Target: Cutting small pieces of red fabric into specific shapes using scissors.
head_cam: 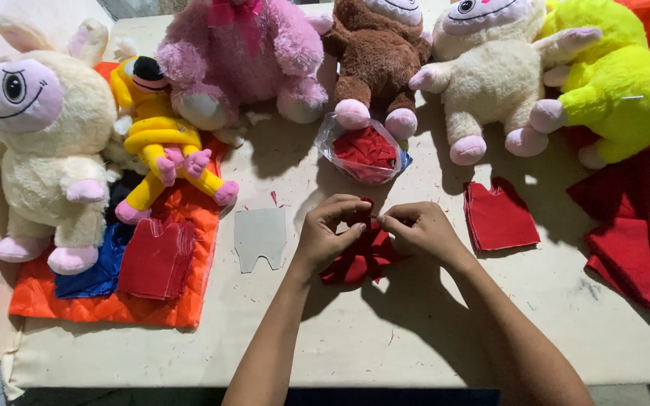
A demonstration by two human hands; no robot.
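A: What is seen first, by size?

B: A pale cream work table [385, 338] is spread across the view, scattered with red thread scraps. Along its far edge a row of plush toys is set: a cream long-eared plush with a lilac face [47, 150] at the left, a small yellow plush doll with pink feet [163, 146] beside it, then a pink fluffy plush [238, 56], a brown plush with pink feet [374, 53], a second cream plush with pink paws [490, 75] and a neon yellow-green plush [615, 83].

A: And the cloth?

B: An orange quilted fabric sheet [114, 304] is laid at the left, with a folded blue cloth [95, 274] and a red quilted garment piece [156, 259] on it. Loose red fabric [641, 240] is heaped at the right edge. A stack of red cut pieces [498, 218] lies right of the hands, a grey card pattern shaped like small trousers [259, 237] left of them, and a clear plastic bag of red pieces [362, 154] just beyond.

A: How are the hands held?

B: Both forearms are brought in from the near edge and angled towards each other. The left hand [329, 233] is curled, fingers bent inward, pinching the top of a small bunched piece of red cloth [359, 259]. The right hand [423, 233] is likewise nearly closed, thumb and fingertips pinched on the same piece, touching the left fingertips.

A: Where is that piece?

B: On the table's middle, under and between both hands.
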